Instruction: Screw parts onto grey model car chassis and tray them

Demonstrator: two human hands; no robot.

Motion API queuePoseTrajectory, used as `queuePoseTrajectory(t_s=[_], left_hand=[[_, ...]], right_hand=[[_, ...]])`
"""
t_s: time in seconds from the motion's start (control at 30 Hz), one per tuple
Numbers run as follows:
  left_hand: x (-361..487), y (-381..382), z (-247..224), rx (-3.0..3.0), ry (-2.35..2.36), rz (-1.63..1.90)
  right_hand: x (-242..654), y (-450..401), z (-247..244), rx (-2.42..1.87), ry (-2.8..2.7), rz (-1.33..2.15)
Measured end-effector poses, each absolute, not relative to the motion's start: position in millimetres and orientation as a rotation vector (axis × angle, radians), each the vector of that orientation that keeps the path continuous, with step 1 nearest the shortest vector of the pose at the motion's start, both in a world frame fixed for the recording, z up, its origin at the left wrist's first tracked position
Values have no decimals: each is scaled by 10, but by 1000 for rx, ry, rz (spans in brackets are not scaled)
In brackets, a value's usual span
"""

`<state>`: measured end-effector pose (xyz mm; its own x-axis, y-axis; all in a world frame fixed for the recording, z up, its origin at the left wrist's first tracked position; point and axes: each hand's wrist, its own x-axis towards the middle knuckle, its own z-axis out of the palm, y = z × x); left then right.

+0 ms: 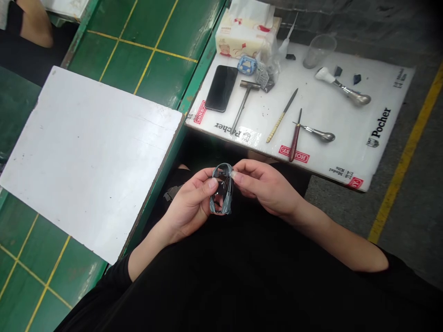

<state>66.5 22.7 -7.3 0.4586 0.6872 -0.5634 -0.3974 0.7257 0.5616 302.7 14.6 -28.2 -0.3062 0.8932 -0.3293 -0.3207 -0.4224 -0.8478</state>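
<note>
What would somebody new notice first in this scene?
The eye goes first to the small curved clear piece wrapped in grey tape, held at centre between the left hand and right hand. Above it lies a white Pocher-printed mat holding a slim metal hammer and a black smartphone. To the left, a large white rectangular board lies on a green, yellow-lined bench.

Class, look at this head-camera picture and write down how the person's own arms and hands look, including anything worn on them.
A black fabric left sleeve and black fabric right sleeve end at the forearms, which are otherwise bare. The bare left hand and bare right hand wear no gloves, and no rings, watch or bands show. The visible fingernails are short and unpainted.
</note>
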Motion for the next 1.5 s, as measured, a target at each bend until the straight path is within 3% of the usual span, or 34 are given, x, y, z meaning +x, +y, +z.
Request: queuePoseTrajectory(t_s=[1.03, 1.2, 1.37, 1.5], left_hand=[[482, 158, 53, 983, 894, 767], [431, 171, 167, 1371, 1005, 907], [341, 197, 299, 1192, 1001, 783], [359, 24, 437, 1096, 1034, 814]], right_hand=[[3196, 187, -23, -1104, -1039, 1968], [3261, 106, 132, -1030, -1332, 1643], [3349, 67, 181, -883, -1607, 1241], [3416, 93, 171, -737, -1698, 1181]])
